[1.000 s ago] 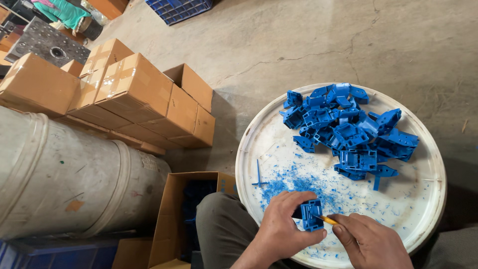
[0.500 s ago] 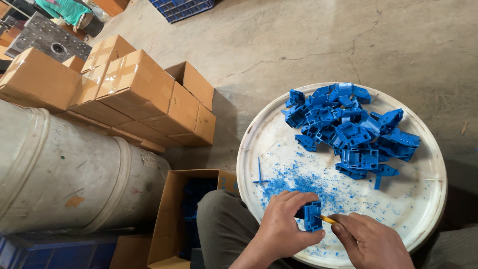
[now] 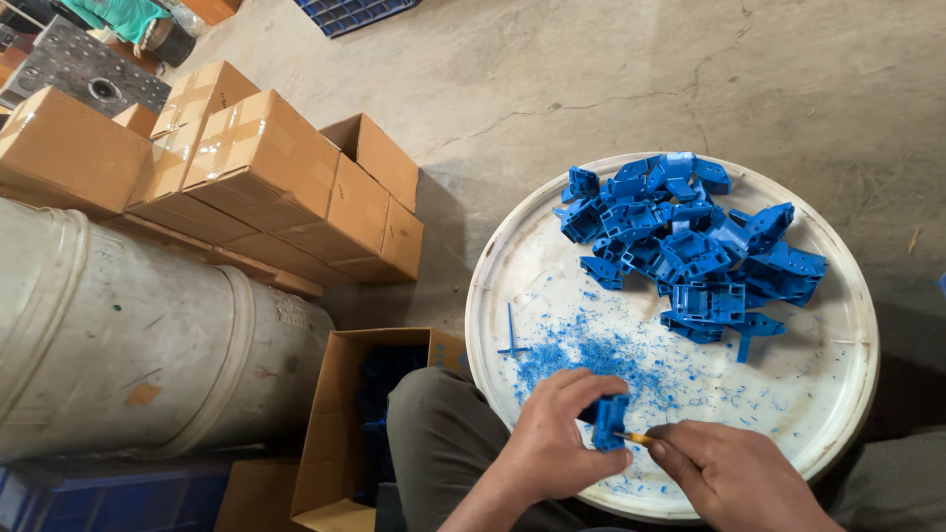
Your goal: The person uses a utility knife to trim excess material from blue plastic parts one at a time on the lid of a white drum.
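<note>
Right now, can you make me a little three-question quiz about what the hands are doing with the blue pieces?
1. True or false: the left hand holds a blue plastic part.
2. Where is the pile of blue parts?
A. in the open cardboard box
B. on the round white tray
C. on the grey drum
3. Fill in: the right hand holds a small tool with a ____ tip against the part.

Key
1. True
2. B
3. Yellow; blue shavings lie on the tray beside the hands.
</note>
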